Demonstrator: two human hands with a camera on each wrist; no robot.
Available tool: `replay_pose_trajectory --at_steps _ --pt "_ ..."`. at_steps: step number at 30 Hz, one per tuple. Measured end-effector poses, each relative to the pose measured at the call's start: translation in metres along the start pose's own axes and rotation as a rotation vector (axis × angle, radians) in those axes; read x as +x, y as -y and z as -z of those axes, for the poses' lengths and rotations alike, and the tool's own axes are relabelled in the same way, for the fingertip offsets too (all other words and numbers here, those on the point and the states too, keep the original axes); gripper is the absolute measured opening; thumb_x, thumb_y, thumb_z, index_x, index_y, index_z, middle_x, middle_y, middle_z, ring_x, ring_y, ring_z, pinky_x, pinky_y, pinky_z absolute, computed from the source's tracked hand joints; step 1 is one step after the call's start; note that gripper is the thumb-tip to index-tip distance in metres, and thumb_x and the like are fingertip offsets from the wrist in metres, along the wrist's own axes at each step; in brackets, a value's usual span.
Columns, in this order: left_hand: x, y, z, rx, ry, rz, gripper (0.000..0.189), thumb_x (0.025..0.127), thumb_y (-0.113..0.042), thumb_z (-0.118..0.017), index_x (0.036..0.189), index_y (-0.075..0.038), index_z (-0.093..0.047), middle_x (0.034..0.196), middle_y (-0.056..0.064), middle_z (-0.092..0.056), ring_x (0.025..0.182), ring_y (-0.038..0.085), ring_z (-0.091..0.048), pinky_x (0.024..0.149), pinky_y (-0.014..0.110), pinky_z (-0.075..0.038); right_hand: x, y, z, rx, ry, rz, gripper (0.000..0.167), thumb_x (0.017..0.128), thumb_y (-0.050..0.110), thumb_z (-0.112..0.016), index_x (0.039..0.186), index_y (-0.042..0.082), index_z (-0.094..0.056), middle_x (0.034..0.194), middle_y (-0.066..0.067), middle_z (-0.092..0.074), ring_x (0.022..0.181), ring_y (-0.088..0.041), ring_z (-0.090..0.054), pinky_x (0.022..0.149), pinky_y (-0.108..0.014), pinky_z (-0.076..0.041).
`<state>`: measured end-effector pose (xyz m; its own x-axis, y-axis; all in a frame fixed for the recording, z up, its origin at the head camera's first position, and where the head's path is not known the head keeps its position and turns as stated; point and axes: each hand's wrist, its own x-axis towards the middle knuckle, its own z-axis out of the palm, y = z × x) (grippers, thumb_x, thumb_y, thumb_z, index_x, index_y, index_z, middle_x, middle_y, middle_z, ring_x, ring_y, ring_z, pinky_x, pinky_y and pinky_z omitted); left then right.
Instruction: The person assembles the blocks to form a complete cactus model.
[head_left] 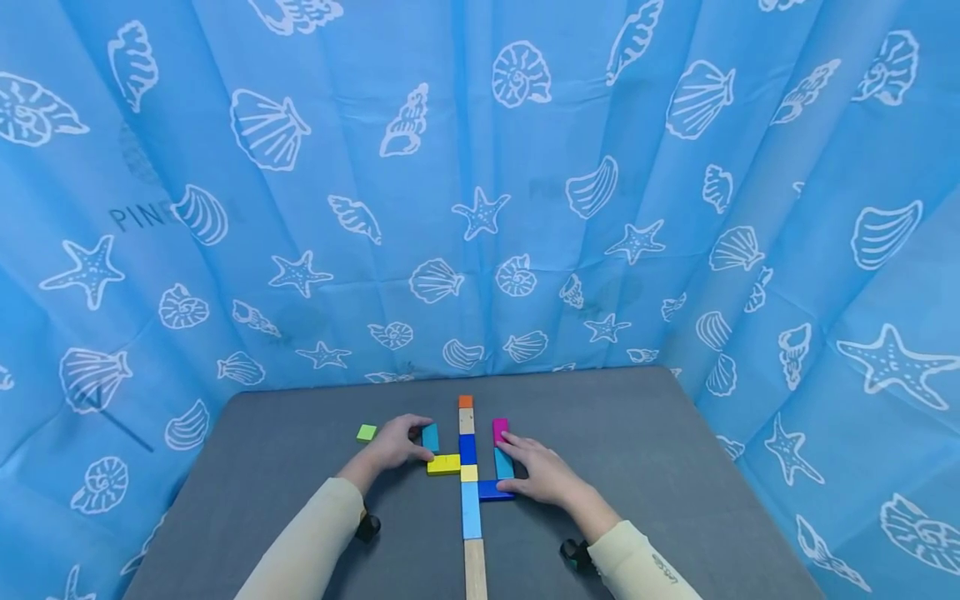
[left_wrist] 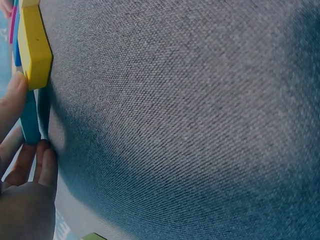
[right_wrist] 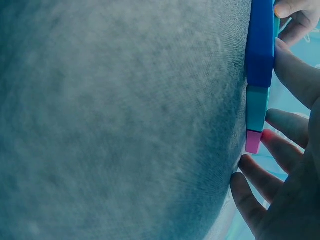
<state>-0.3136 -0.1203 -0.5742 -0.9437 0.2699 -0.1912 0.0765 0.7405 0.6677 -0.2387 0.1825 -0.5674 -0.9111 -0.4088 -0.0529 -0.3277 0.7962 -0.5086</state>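
My left hand [head_left: 395, 443] pinches a teal block [head_left: 430, 437] end to end between thumb and fingers, just behind a yellow block [head_left: 444, 464]. That yellow block juts left from a central column of blocks. Over on the column's right side, my right hand [head_left: 546, 472] rests with fingers spread. Its thumb touches a blue block [head_left: 491, 492] that juts right from the column, while fingertips touch a second teal block [head_left: 503, 463] and a magenta block [head_left: 500, 429]. These two stand in line behind the blue one, as the right wrist view also shows.
The column runs front to back: a long wooden block [head_left: 476, 567], a light blue block [head_left: 471, 508], a pale yellow piece [head_left: 468, 473], a dark blue block [head_left: 468, 450], a short wooden block [head_left: 467, 421] and an orange piece [head_left: 466, 402]. A green block [head_left: 366, 433] lies left on the grey table.
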Motion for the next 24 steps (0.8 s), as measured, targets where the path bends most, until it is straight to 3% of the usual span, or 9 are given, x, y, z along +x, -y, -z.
replay_pose_trajectory --at_steps 15,24 --pt "-0.001 0.007 0.0 -0.019 0.029 -0.067 0.064 0.083 -0.023 -0.085 0.141 -0.013 -0.06 0.143 0.012 -0.057 0.128 0.032 -0.055 0.108 0.052 -0.045 0.001 0.002 0.001 0.0 0.01 -0.014 0.074 0.091 0.049 -0.072 0.152 0.016 -0.047 0.162 -0.008 -0.037 0.147 -0.042 -0.034 0.112 -0.067 -0.031" --pt "-0.001 0.011 -0.006 -0.126 -0.022 -0.056 0.064 0.086 -0.024 -0.082 0.143 -0.012 -0.057 0.14 0.014 -0.057 0.124 0.032 -0.056 0.104 0.053 -0.047 0.001 0.001 0.001 -0.002 0.018 -0.019 0.074 0.09 0.05 -0.072 0.152 0.017 -0.047 0.163 -0.007 -0.036 0.147 -0.041 -0.034 0.112 -0.067 -0.031"
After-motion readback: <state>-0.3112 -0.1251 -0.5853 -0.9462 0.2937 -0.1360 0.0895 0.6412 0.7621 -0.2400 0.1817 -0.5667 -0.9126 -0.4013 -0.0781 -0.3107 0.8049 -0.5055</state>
